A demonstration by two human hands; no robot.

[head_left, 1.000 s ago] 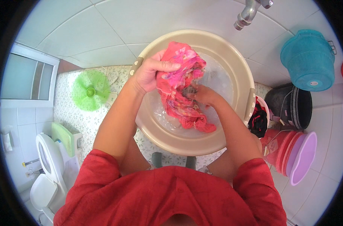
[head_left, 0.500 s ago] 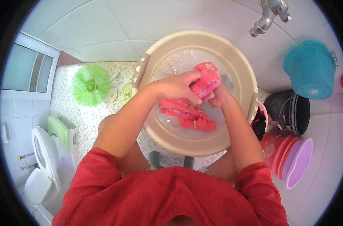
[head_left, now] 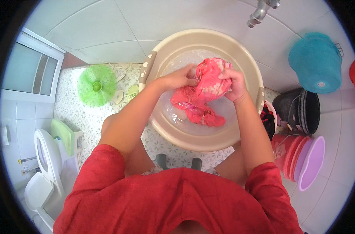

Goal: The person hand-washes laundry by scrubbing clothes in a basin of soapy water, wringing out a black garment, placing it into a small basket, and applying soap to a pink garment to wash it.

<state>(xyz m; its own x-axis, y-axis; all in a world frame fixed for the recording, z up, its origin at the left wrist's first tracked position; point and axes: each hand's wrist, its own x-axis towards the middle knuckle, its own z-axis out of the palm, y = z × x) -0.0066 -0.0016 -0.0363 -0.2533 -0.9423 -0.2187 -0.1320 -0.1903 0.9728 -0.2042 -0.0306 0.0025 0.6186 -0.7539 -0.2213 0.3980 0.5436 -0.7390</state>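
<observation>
A wet coral-pink floral garment is bunched up between my hands over a large beige tub of cloudy, sudsy water. My right hand grips its right side, thumb on top of the cloth. At the opposite edge, my left hand holds the fabric, its fingertips partly hidden behind the folds. The lower part of the garment trails down into the water toward me. Suds lie along the far left of the tub.
A metal tap juts from the wall beyond the tub. To the right are a teal bucket, a black bucket and stacked pink and purple basins. A green mesh dome sits on the left floor, near a toilet.
My right hand has come from under the bundle to its right side, thumb now on top. My left hand has shifted left, and the bundled cloth has turned and spread wider.
</observation>
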